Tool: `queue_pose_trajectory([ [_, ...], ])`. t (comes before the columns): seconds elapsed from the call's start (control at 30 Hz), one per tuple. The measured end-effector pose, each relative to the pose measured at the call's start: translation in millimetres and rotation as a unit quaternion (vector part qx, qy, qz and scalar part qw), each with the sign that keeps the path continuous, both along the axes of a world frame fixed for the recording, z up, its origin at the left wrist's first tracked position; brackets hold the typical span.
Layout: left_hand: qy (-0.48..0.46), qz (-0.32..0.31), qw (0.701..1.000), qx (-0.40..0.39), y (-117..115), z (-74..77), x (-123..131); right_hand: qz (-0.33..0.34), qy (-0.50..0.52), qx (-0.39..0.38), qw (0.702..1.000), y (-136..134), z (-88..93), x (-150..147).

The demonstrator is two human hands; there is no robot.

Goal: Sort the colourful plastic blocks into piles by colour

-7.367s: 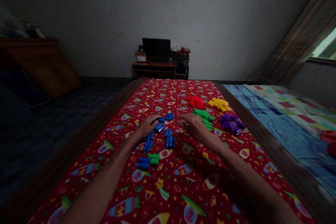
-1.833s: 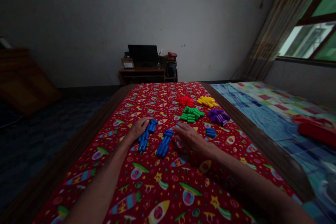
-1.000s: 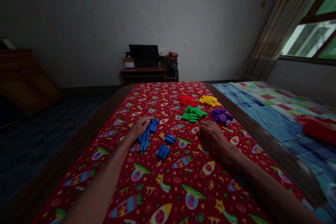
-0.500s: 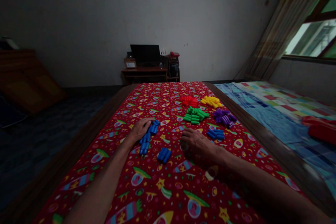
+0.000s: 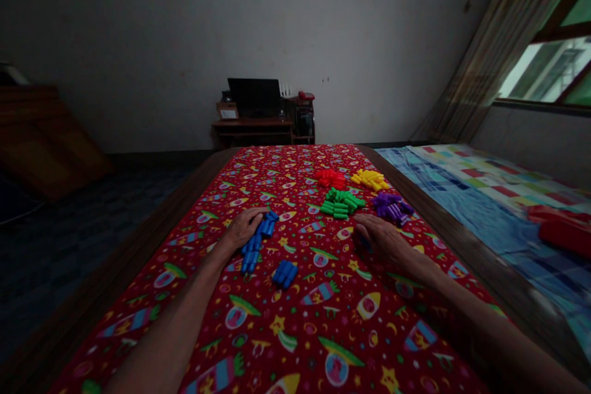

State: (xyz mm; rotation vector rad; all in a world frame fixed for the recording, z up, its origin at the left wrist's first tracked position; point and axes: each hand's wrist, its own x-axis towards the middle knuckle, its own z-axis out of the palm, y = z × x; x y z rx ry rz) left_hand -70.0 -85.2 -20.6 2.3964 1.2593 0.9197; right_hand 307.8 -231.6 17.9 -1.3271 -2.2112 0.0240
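My left hand [image 5: 245, 226] rests at the upper left side of a long group of blue pieces [image 5: 252, 252], its fingertips touching the far end. A small blue cluster [image 5: 285, 273] lies nearer to me, to the right of that group. My right hand [image 5: 381, 236] is curved palm-down over the right part of the cloth, with blue pieces partly visible beneath its fingers; its grip on them is unclear. Just beyond it are a green pile [image 5: 341, 203] and a purple pile [image 5: 392, 207]. Red pieces [image 5: 330, 179] and yellow pieces [image 5: 370, 180] lie farther back.
A red patterned cloth [image 5: 277, 332] covers the table, whose dark wooden edge [image 5: 443, 240] shows on the right. Beyond that is a bed with a blue checked sheet [image 5: 466, 209] and a red object [image 5: 563, 234]. A monitor [image 5: 255, 97] stands on a desk by the wall.
My right hand has moved right and slightly away from me, from the open cloth to the separate blue pieces, now mostly covering them. My left hand stays beside the long blue group.
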Motion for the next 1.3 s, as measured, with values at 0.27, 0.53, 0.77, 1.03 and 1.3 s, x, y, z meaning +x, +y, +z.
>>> queue_pose_trajectory([
  [0.27,0.001,-0.003,1.000,0.002,-0.5,-0.7,-0.7,0.274,-0.077,-0.020,0.958,0.0,8.5,-128.1],
  [0.53,-0.014,0.003,1.000,-0.002,-1.1,-3.7,-0.1,0.255,-0.136,-0.004,0.957,-0.3,-4.7,-129.0],
  [0.77,-0.012,0.000,1.000,-0.002,0.2,-3.6,0.1,0.069,0.004,0.059,0.996,3.8,-10.5,-13.4],
  [1.03,-0.015,-0.007,1.000,-0.001,-0.7,-1.9,0.3,-0.008,-0.011,0.072,0.997,-2.3,-31.4,38.1],
  [1.3,-0.075,0.009,0.996,-0.040,0.0,-4.3,-1.6,0.098,-0.003,0.073,0.992,3.4,8.2,-30.2],
])
